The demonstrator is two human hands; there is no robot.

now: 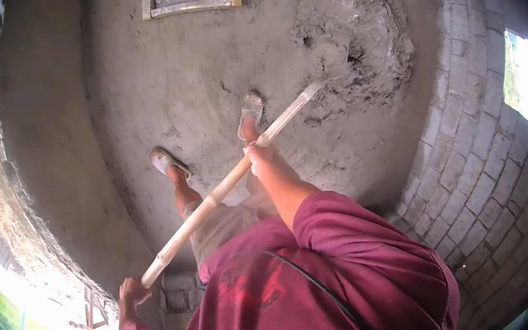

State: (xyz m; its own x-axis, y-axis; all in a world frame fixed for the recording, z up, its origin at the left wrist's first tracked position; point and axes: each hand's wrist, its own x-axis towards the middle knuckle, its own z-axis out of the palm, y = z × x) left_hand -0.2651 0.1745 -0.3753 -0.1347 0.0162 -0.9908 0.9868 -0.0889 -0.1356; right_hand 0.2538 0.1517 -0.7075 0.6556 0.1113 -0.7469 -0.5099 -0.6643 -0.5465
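A long pale bamboo handle (206, 205) slants across my front from lower left to upper right. My left hand (133, 292) is closed round its near end. Further up the shaft, my right hand (259, 155) grips it in front of my legs. The handle's far end meets a heap of wet grey mortar (370, 33). Whatever head it carries is sunk in or hidden by the mortar, so I cannot tell the tool's kind.
My feet, in light clogs (250, 107), stand on the mortar-smeared floor (187, 75). Beyond them lies a wooden frame (192, 7) holding grey mortar. A block wall (468, 160) with a bright opening curves along the right; a plastered wall (54, 144) bounds the left.
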